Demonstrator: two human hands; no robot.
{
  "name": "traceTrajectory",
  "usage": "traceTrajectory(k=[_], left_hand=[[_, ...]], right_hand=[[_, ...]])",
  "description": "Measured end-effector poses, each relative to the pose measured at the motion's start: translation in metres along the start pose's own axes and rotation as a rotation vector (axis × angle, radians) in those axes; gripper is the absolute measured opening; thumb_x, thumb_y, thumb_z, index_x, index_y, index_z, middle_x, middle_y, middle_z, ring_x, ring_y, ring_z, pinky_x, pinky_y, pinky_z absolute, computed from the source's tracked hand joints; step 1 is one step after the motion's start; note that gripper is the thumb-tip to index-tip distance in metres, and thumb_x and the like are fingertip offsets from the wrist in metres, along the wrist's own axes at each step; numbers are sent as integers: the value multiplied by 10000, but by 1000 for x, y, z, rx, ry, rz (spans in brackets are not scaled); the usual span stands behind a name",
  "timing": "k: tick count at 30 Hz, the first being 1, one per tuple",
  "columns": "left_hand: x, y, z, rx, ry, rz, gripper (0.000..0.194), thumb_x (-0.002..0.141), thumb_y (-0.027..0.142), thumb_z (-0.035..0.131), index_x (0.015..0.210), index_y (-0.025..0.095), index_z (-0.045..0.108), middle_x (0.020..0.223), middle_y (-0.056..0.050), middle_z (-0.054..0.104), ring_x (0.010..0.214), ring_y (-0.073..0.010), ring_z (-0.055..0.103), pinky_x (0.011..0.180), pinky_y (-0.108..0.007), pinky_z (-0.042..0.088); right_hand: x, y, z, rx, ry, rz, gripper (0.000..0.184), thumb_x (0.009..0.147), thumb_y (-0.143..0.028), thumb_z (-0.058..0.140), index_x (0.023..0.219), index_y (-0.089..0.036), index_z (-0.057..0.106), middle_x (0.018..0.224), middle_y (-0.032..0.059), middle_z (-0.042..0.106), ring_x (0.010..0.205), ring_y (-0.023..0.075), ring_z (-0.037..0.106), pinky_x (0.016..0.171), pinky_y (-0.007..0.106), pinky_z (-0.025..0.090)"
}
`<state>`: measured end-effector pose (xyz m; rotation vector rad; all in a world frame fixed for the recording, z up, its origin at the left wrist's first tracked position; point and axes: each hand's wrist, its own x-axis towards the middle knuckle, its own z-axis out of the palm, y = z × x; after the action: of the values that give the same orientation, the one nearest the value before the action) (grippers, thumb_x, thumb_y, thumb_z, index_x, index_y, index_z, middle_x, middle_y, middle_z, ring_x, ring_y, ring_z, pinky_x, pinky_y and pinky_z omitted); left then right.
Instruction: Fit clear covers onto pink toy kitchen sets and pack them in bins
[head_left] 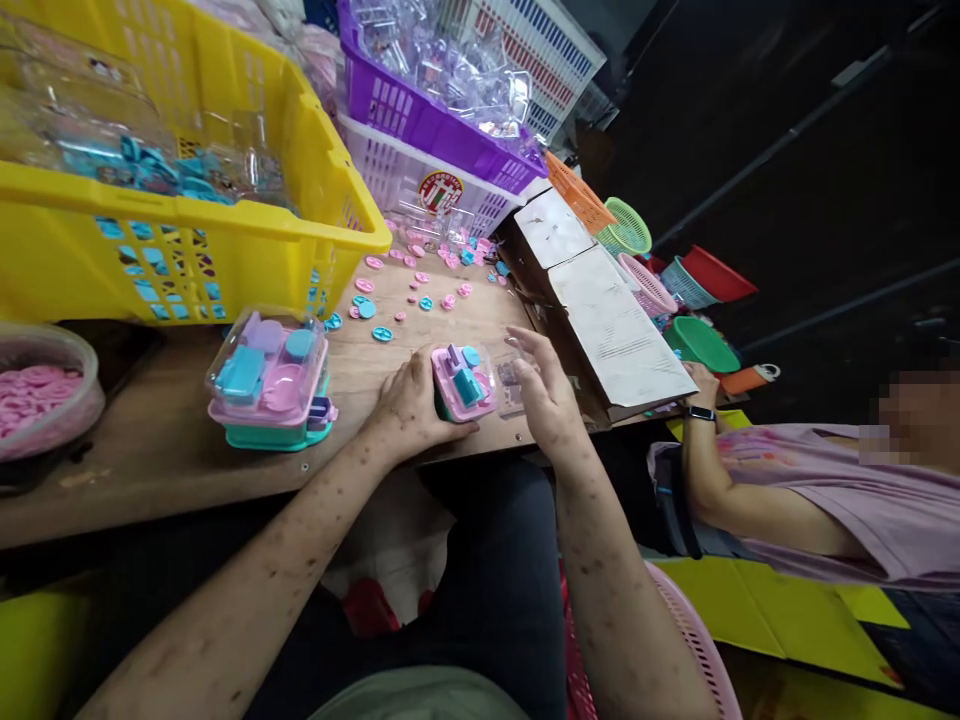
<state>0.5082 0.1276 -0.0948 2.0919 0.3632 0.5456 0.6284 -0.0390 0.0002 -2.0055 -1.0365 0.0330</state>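
My left hand [409,408] is wrapped around the side of a small pink-and-green toy case [459,402], with purple, teal and pink pieces on its top. My right hand [553,402] is open just right of the case, fingers apart and raised. A clear plastic piece [510,388] shows between the case and my right fingers; whether they touch it I cannot tell. Left of my left hand, a similar pink-and-teal toy case [266,412] under a clear cover sits on the wooden table [345,375].
Small pink and blue parts [448,301] lie scattered beyond my hands. A yellow basket [262,225] and a purple basket [450,120] of clear parts stand behind. A tub of pink pieces [79,415] is far left. Right, past a white-topped box [615,325], sits another person [795,490].
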Motion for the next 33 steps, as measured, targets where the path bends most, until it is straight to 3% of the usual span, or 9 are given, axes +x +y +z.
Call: traceTrajectory(k=[3,6,10,16,26,33], left_hand=[[0,4,-2,2,-20,-35,1094,649,483,1054,1501,234,415,1504,-182,645,1442,-439,632,1189,-599,522],[0,6,-3,15,-25,-60,1146,625,484,1071,1523,234,405,1516,-186,637,1446,-451,626,1188,-602,518],[1,5,-3,4,-18,-22,1173,619,473,1072,1549,256,389,1533,-178,634,1443,-447,629,1197,-596,511],[0,2,1,-8,-32,3,1206,642,471,1064,1572,229,335,1558,-209,601,1462,-455,610,1207,-620,495],[-2,0,-1,-30,-56,63,1162,714,455,1030,1585,225,297,1596,-204,566,1480,-430,592,1229,-584,468],[-1,3,-1,-21,-39,15,1231,672,447,1058,1605,204,293,1643,-232,533,1508,-450,571,1257,-601,440]], right_hand=[[14,-14,-6,50,-22,-116,405,1090,-510,575,1422,-297,665,1351,83,742,1161,290,710,1056,506,608],[31,-35,-5,-62,-148,-283,353,1083,-460,598,1365,-284,714,1348,85,746,1292,307,689,1174,526,552],[45,-55,5,-326,-266,-395,363,1063,-350,544,1335,-246,761,1305,111,752,1204,297,724,1126,507,599],[42,-65,16,-515,-291,-409,475,990,-218,506,1375,-227,784,1275,132,730,1227,307,723,1117,521,610],[45,-69,29,-617,-287,-455,365,1010,-249,627,1326,-221,808,1329,172,651,1252,351,679,1147,585,576],[50,-64,28,-578,-261,-419,357,1032,-228,577,1259,-236,853,1201,123,761,1125,308,751,1054,505,636]])
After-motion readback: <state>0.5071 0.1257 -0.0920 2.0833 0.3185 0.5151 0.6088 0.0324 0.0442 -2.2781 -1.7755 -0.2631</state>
